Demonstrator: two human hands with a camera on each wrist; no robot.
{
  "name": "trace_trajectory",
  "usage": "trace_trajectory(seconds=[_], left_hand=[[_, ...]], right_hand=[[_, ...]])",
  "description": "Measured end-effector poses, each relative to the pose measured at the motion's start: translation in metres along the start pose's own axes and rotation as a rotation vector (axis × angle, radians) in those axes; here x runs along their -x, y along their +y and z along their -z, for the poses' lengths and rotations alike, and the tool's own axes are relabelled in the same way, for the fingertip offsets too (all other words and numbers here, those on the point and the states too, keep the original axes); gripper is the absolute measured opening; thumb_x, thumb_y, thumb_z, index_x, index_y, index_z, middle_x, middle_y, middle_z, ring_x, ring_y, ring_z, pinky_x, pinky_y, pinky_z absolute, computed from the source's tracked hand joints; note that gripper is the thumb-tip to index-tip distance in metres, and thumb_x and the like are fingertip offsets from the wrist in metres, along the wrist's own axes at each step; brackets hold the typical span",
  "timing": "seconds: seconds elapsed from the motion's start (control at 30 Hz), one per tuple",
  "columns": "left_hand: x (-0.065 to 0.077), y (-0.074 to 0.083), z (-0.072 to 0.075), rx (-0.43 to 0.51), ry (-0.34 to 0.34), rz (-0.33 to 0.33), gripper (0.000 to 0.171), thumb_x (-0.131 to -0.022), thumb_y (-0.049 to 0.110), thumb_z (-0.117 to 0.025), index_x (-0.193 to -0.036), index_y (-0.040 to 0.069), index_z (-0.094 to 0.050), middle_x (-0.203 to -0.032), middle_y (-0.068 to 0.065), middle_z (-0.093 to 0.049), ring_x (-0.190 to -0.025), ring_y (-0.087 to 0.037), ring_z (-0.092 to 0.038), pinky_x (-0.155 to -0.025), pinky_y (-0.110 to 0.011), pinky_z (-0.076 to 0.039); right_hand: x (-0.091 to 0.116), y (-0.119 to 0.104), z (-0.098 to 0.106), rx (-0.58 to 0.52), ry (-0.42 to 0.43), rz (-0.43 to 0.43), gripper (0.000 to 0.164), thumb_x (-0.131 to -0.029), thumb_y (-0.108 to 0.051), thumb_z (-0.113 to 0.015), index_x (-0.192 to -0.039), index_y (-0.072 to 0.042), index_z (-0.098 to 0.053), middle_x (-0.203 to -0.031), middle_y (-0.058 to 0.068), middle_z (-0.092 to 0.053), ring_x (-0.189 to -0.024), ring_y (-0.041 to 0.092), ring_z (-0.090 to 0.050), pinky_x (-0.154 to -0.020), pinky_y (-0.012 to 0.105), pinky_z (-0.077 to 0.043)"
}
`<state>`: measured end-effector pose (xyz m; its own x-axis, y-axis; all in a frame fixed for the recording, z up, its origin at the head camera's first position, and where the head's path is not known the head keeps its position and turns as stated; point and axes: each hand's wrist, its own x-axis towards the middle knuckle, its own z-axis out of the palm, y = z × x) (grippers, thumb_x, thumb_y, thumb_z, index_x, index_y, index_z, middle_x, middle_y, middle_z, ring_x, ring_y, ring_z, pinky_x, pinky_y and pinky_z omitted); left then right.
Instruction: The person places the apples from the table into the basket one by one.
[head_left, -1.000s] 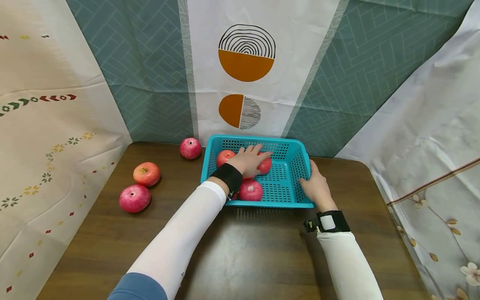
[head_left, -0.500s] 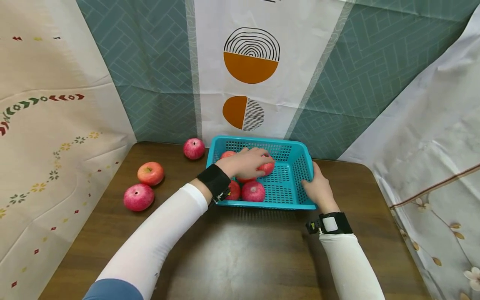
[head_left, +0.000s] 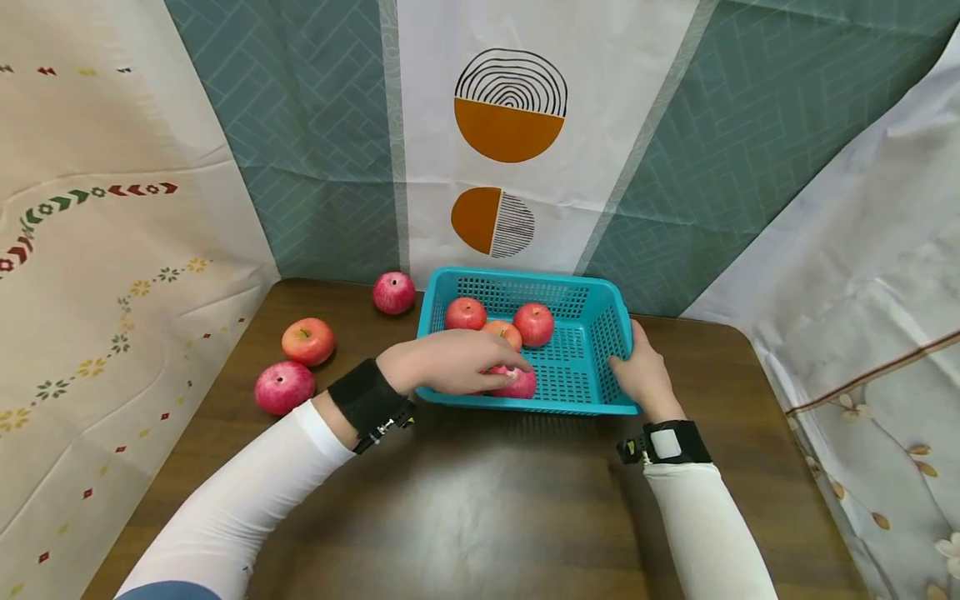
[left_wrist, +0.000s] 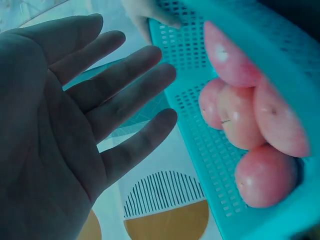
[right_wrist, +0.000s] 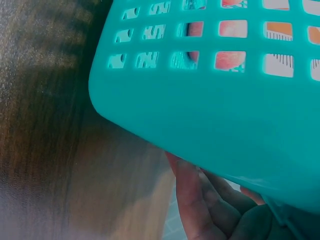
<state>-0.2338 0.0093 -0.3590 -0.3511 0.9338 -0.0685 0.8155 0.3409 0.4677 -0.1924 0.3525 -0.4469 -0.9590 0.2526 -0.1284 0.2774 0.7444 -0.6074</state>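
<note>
My left hand [head_left: 453, 362] hovers over the front left of a turquoise plastic basket [head_left: 566, 379], in front of a pomegranate [head_left: 519, 385]. In the left wrist view the fingers [left_wrist: 135, 145] are spread and hold nothing. My right hand [head_left: 647, 379] grips the basket's right end at the rim; the right wrist view has its fingers [right_wrist: 192, 200] under the rim. Inside the basket lie a red apple [head_left: 465, 314], another red apple [head_left: 534, 324] and an orange-red apple [head_left: 504, 334]. The left hand hides part of the basket's front left corner in the head view.
On the wooden table [head_left: 450, 500], left of the basket, lie an orange-red apple [head_left: 308, 341] and a pomegranate [head_left: 284, 387]. Another pomegranate [head_left: 393, 292] sits near the basket's back left corner. A patterned cloth [head_left: 330, 167] hangs behind the table.
My left hand has drawn back leftward and toward me, off the fruit in the basket, uncovering the apples at the back. The right hand has kept its grip on the basket's end.
</note>
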Motion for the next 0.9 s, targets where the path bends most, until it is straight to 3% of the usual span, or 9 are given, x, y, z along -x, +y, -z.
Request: trace_trajectory(seconds=[0.07, 0.23, 0.43, 0.63, 0.77, 0.9], left_hand=[[0.010, -0.001, -0.003, -0.032, 0.009, -0.002, 0.040, -0.108, 0.031, -0.065, -0.145, 0.016, -0.068, -0.124, 0.003, -0.073, -0.107, -0.014, -0.065, -0.093, -0.031, -0.055], [0.036, -0.006, -0.011, -0.099, 0.074, -0.032, 0.032, -0.107, 0.026, -0.068, -0.137, 0.015, -0.072, -0.118, 0.004, -0.073, -0.102, -0.014, -0.065, -0.093, -0.032, -0.055], [0.063, -0.013, -0.018, -0.096, 0.158, -0.072, 0.021, -0.108, 0.023, -0.066, -0.126, 0.020, -0.075, -0.120, 0.008, -0.070, -0.112, -0.013, -0.065, -0.098, -0.034, -0.054], [0.096, -0.021, -0.021, -0.120, 0.220, 0.012, 0.032, -0.105, 0.028, -0.071, -0.136, 0.020, -0.074, -0.130, 0.004, -0.069, -0.123, -0.017, -0.064, -0.107, -0.043, -0.053], [0.122, -0.034, -0.027, -0.121, 0.270, 0.044, 0.035, -0.103, 0.027, -0.074, -0.137, 0.019, -0.073, -0.132, 0.004, -0.067, -0.123, -0.017, -0.063, -0.105, -0.045, -0.053], [0.153, -0.049, -0.033, -0.122, 0.363, 0.101, 0.039, -0.102, 0.023, -0.075, -0.140, 0.015, -0.071, -0.139, -0.002, -0.064, -0.128, -0.023, -0.060, -0.106, -0.049, -0.052]], right_hand=[[-0.002, -0.001, 0.001, 0.000, 0.006, 0.003, 0.077, -0.108, -0.017, -0.054, -0.172, -0.011, -0.011, -0.151, 0.037, -0.048, -0.125, 0.059, -0.060, -0.092, 0.073, -0.054], [-0.003, -0.002, 0.002, 0.000, 0.005, 0.004, 0.078, -0.108, -0.017, -0.054, -0.172, -0.011, -0.010, -0.151, 0.037, -0.048, -0.124, 0.059, -0.060, -0.092, 0.072, -0.054], [0.000, 0.000, 0.001, 0.012, -0.001, -0.008, 0.078, -0.108, -0.018, -0.054, -0.172, -0.010, -0.009, -0.153, 0.038, -0.046, -0.127, 0.059, -0.058, -0.094, 0.073, -0.053], [-0.001, 0.002, 0.003, 0.008, 0.009, 0.001, 0.078, -0.108, -0.019, -0.053, -0.172, -0.010, -0.009, -0.153, 0.038, -0.046, -0.127, 0.060, -0.057, -0.094, 0.074, -0.052], [-0.002, 0.002, 0.002, 0.006, 0.008, 0.003, 0.078, -0.108, -0.018, -0.053, -0.172, -0.011, -0.009, -0.154, 0.037, -0.046, -0.129, 0.060, -0.056, -0.094, 0.074, -0.052], [-0.002, 0.002, 0.000, -0.001, 0.007, 0.003, 0.078, -0.108, -0.018, -0.053, -0.172, -0.011, -0.009, -0.154, 0.037, -0.046, -0.128, 0.060, -0.057, -0.094, 0.074, -0.052]])
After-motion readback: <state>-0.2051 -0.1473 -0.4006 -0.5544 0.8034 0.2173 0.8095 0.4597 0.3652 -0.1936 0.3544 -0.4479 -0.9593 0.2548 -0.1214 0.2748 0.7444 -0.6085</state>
